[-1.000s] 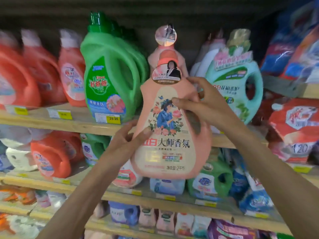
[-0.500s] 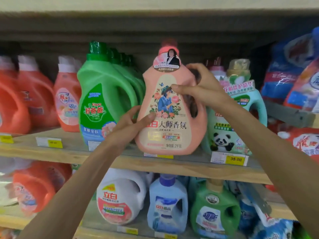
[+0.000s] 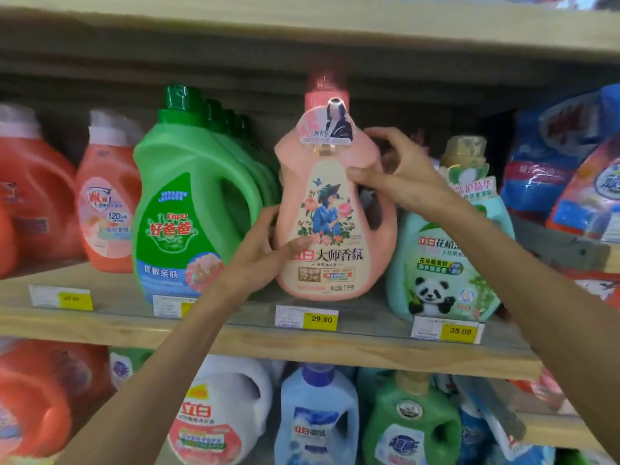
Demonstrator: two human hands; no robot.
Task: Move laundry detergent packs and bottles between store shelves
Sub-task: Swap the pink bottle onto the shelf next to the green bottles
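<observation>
A pink detergent bottle (image 3: 330,209) with a floral label stands upright on the wooden shelf (image 3: 235,337), between a green bottle (image 3: 188,209) and a teal panda bottle (image 3: 446,260). My right hand (image 3: 402,176) grips its handle near the top right, thumb across the label. My left hand (image 3: 265,253) holds its lower left side, thumb on the front. The pink bottle's base sits behind the 29.90 price tag (image 3: 307,317).
Orange-red bottles (image 3: 107,203) fill the left of the same shelf. Blue and red detergent bags (image 3: 557,162) lie at the right. The shelf below holds a white bottle (image 3: 218,411), a light blue one (image 3: 318,417) and a green one (image 3: 412,421). Another shelf board (image 3: 302,25) runs close overhead.
Both hands have lifted the pink bottle from in front of the shelves up onto the shelf between the green and teal bottles. The view has moved closer and upward.
</observation>
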